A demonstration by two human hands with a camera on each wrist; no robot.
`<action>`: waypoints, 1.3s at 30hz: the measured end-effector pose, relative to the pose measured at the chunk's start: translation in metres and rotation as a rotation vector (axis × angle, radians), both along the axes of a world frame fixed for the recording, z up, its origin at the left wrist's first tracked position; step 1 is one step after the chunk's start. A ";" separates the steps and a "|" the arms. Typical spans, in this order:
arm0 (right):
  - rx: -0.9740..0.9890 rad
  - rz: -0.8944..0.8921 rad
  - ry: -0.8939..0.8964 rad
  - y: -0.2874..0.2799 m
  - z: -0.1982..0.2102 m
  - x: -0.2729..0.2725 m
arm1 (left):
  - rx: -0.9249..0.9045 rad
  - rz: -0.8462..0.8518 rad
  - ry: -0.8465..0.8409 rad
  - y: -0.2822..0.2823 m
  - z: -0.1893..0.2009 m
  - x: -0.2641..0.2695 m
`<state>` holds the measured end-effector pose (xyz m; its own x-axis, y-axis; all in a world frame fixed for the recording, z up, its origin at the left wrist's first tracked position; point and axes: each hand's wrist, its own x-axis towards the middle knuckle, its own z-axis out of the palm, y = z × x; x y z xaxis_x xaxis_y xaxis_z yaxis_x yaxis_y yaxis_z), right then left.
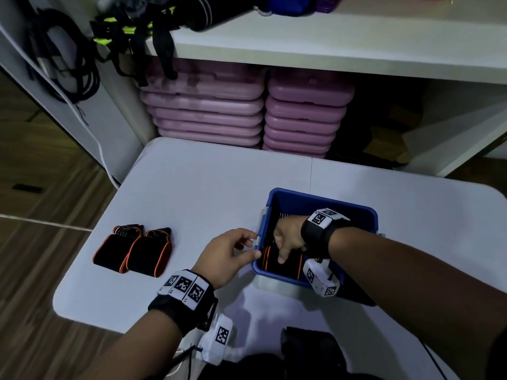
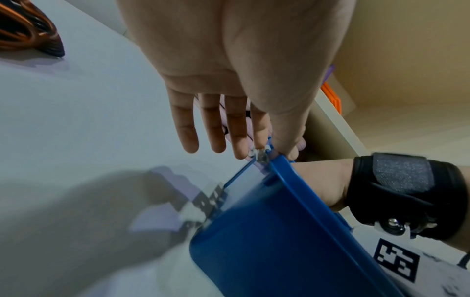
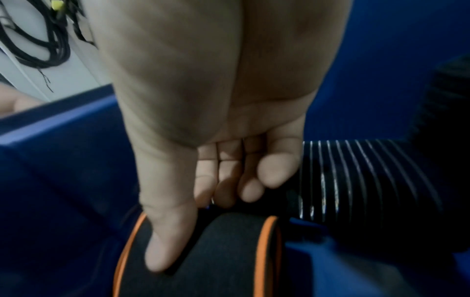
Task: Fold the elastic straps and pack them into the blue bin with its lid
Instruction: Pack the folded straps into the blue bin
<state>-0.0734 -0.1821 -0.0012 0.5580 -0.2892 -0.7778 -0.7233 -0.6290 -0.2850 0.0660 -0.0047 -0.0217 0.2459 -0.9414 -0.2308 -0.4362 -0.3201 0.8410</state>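
1. Head view: bin work, well under way. The blue bin (image 1: 323, 242) stands on the white counter (image 1: 205, 187), lid nowhere that I can pick out. The right hand (image 1: 288, 239) reaches down inside it onto a folded strap (image 1: 290, 263), likely seating it against the near wall. The left hand (image 1: 227, 252) rests at the bin's left rim by the grey latch (image 1: 259, 233) — I take that as steadying. Two folded straps (image 1: 134, 250), black with orange edging, wait side by side further left.

2. Left wrist view: fingers (image 2: 187, 130) are straight and spread; forefinger and thumb touch the latch (image 2: 260, 155) at the rim, not clamped round it.

3. Right wrist view: thumb (image 3: 167, 247) lies on top of the strap (image 3: 229, 251), the other fingers (image 3: 226, 180) curl behind it — a grip on the strap, deep within the blue walls (image 3: 63, 180). A ribbed black item (image 3: 356, 180) lies beside it.
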 end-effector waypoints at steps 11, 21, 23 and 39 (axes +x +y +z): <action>0.092 -0.253 -0.399 -0.002 0.057 0.008 | 0.012 0.205 0.000 0.043 0.000 0.017; 0.073 -0.088 -0.452 0.091 -0.005 0.201 | 0.301 0.746 0.070 0.155 -0.042 0.102; 0.055 -0.057 -0.424 0.100 -0.030 0.225 | 0.244 0.880 0.286 0.154 -0.044 0.111; 0.264 -0.268 -0.522 0.056 0.031 0.164 | 0.023 0.637 0.986 0.086 -0.007 0.096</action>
